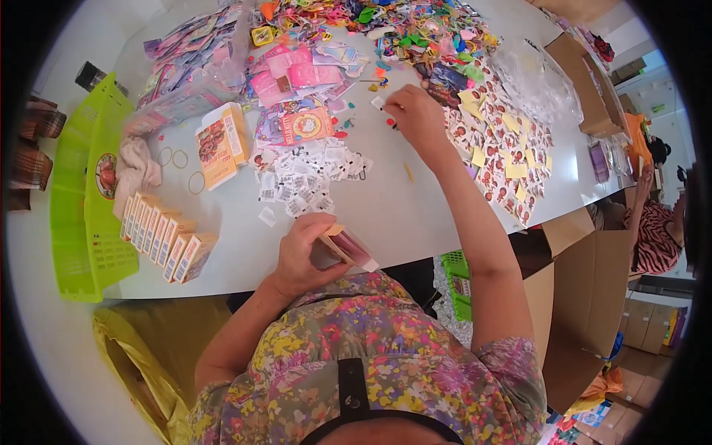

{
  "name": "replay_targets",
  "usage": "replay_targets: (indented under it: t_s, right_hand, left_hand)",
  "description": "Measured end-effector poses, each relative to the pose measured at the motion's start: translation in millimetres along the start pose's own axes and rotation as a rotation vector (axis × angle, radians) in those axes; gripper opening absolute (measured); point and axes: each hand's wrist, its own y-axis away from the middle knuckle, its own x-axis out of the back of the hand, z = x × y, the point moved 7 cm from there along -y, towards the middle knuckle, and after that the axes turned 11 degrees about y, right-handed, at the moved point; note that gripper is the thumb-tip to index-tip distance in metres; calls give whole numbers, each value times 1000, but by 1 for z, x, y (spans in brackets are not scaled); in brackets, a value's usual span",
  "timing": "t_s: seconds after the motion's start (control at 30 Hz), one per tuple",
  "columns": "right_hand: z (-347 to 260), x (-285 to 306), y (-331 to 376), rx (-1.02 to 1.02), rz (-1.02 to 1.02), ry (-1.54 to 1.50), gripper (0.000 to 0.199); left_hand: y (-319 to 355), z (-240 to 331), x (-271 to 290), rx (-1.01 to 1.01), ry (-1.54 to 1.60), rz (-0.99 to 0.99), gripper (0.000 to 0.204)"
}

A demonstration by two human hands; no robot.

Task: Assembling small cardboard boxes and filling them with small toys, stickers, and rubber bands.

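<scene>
My left hand (305,248) grips a small open cardboard box (350,248) at the table's near edge, its open end tilted to the right. Pinkish contents show inside the box. Farther out, my right hand (417,119) reaches over the table with its fingers pinched together. A small white piece (377,102) shows at its fingertips; whether it is held I cannot tell. Small white printed packets (300,182) lie heaped beyond my left hand. To the right of my right hand spread many small picture cards (500,148) with yellow slips among them.
A row of small upright boxes (167,237) stands at the left, near a larger orange-white box (221,144) and a green basket (93,200). Pink pouches (297,74) and colourful trinkets (415,33) cover the far side. An open carton (578,297) stands at the right; another person (656,230) is beyond.
</scene>
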Motion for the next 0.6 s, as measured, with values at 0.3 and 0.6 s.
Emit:
replay_targets:
  t_s: [0.3, 0.6]
  right_hand:
    - [-6, -26, -20, 93, -100, 380, 11]
    - [31, 23, 29, 9, 162, 194, 30]
  left_hand:
    - [-5, 2, 9, -10, -57, 85, 82]
    - [4, -8, 12, 63, 5, 111, 76]
